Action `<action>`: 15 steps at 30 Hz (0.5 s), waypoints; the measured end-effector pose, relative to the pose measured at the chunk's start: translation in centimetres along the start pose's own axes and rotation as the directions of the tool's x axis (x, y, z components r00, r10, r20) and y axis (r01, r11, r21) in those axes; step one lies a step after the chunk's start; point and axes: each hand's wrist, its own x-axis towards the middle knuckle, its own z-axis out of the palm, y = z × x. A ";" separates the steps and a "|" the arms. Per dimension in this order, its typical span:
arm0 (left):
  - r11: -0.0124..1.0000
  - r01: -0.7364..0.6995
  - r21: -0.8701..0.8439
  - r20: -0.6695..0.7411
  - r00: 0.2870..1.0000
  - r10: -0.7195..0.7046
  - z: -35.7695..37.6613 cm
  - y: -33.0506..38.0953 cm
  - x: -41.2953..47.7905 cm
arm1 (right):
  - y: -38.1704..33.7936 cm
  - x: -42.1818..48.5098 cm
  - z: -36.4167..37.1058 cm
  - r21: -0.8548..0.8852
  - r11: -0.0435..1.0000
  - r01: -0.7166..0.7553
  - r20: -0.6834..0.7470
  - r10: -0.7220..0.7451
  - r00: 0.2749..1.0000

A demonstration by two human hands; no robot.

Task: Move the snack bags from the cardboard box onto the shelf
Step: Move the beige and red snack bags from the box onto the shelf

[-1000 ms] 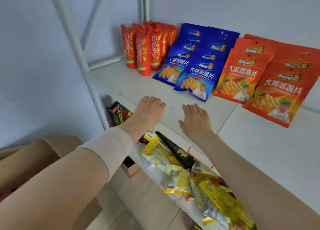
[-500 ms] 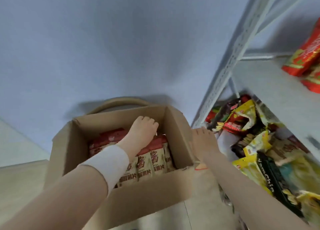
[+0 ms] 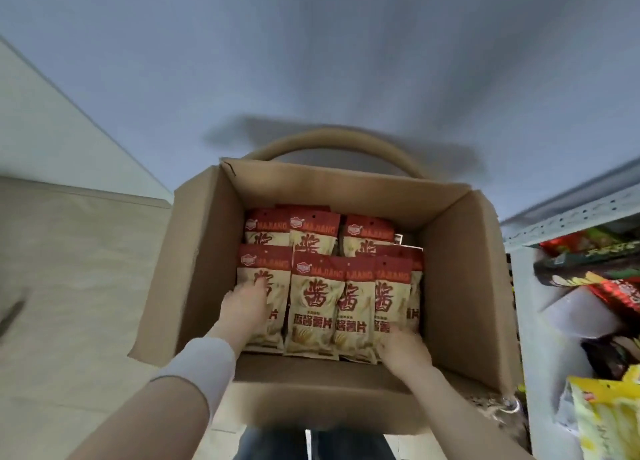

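An open cardboard box (image 3: 460,286) stands in the middle, below me. Several red-and-beige snack bags (image 3: 317,303) stand packed in rows inside it. My left hand (image 3: 246,309) lies with its fingers spread on the leftmost bag of the front row (image 3: 263,279). My right hand (image 3: 403,348) touches the lower edge of the rightmost front bags (image 3: 389,300), near the box's right wall. Neither hand has lifted a bag. The shelf (image 3: 568,213) shows only as a grey metal edge at the right.
The lower shelf level at the right holds mixed snack bags (image 3: 609,283) and a yellow bag (image 3: 602,421). A curved wooden rail (image 3: 332,139) rises behind the box, against the grey wall. Pale floor lies to the left.
My view swung from the shelf down to the box. Both hands left the shelf board and went into the box, where they now rest on the front row of bags.
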 end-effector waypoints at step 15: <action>0.464 0.609 -0.643 0.294 0.756 -0.586 13.7 -2.9 11.9 | -2.5 12.9 8.4 0.530 0.744 -0.407 0.059 0.446 0.893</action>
